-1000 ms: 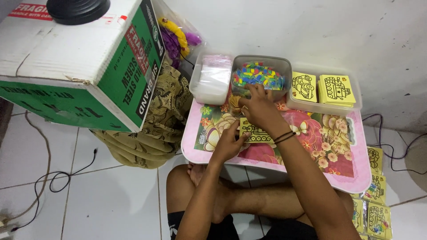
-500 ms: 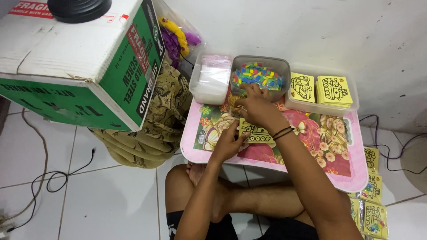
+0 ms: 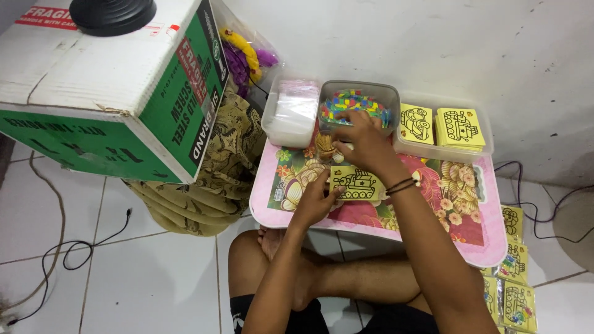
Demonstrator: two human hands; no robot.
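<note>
I sit cross-legged at a small pink floral table (image 3: 470,241). My left hand (image 3: 314,201) holds the near left edge of a yellow card with a black tank drawing (image 3: 360,183), which lies flat on the table. My right hand (image 3: 362,137) reaches over the rim of a clear tub of small multicoloured pieces (image 3: 352,100), fingers bent downward at its front edge; whether they pinch a piece is hidden. A small bundle of brown sticks (image 3: 325,146) stands just left of that hand.
A tub of clear plastic bags (image 3: 293,114) sits left of the coloured tub, a tray with two stacks of yellow cards (image 3: 447,127) to its right. A big green and white cardboard box (image 3: 111,93) rests on patterned cloth at left. More cards (image 3: 512,291) lie on the floor right.
My right hand has drawn back a little from inside the coloured tub to its front rim. My left hand stays on the tank card.
</note>
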